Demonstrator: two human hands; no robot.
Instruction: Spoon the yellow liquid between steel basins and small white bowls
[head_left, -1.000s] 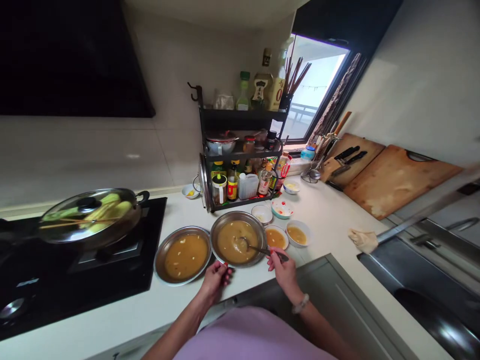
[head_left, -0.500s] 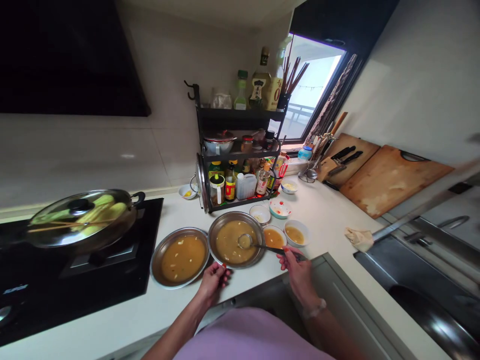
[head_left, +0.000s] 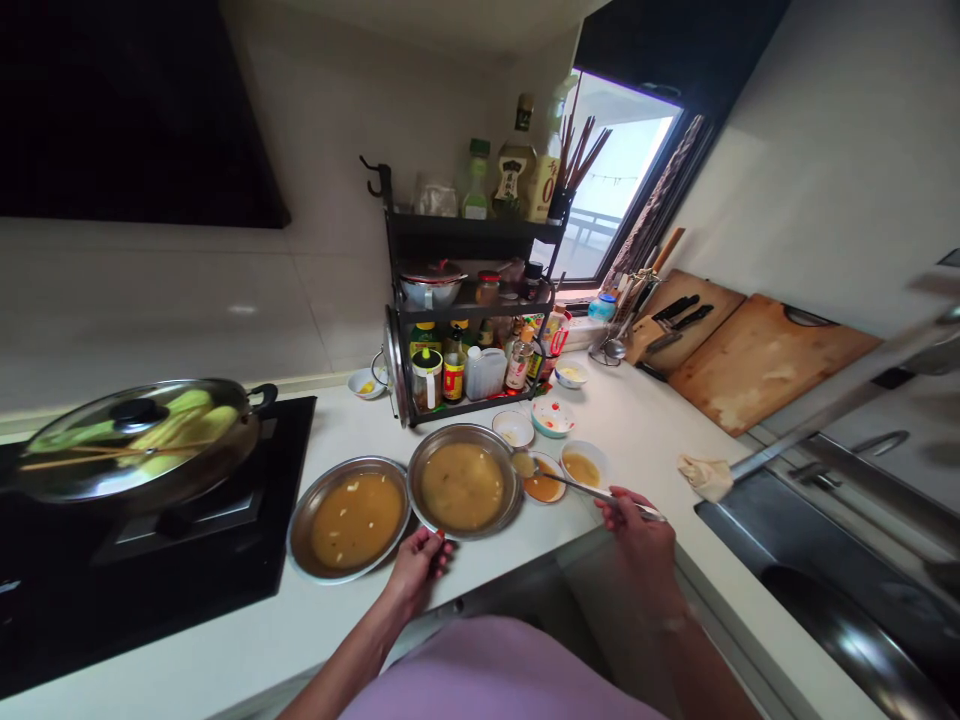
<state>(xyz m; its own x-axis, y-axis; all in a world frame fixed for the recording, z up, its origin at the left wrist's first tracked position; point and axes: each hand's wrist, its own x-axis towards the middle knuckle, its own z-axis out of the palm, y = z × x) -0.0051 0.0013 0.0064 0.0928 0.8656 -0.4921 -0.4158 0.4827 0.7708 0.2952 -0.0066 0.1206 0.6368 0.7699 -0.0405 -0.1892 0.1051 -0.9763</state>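
Head view. Right hand [head_left: 637, 530] clamped on the handle of a ladle [head_left: 592, 489], fingers closed around its right end. Handle slants up to the left; the ladle's head is over the gap between the right steel basin [head_left: 512, 490] and a small bowl of orange liquid [head_left: 544, 500].

Left hand [head_left: 420, 567] at the near edge of the right basin, thumb and fingers close together; cannot tell whether they clasp the rim. Brownish liquid with pale bits in this basin. Left steel basin [head_left: 301, 535], similarly filled, sits just beside it.

A white bowl of yellowish liquid [head_left: 604, 466] stands just right of the orange one. On the far side, a black rack [head_left: 480, 227] of bottles and jars. Far left, a glass-lidded pan [head_left: 142, 450] on the stove [head_left: 225, 575], green and pale food under the lid. To the right, two cutting boards [head_left: 780, 365] lean against the wall; nearer, a dark sink [head_left: 735, 525].
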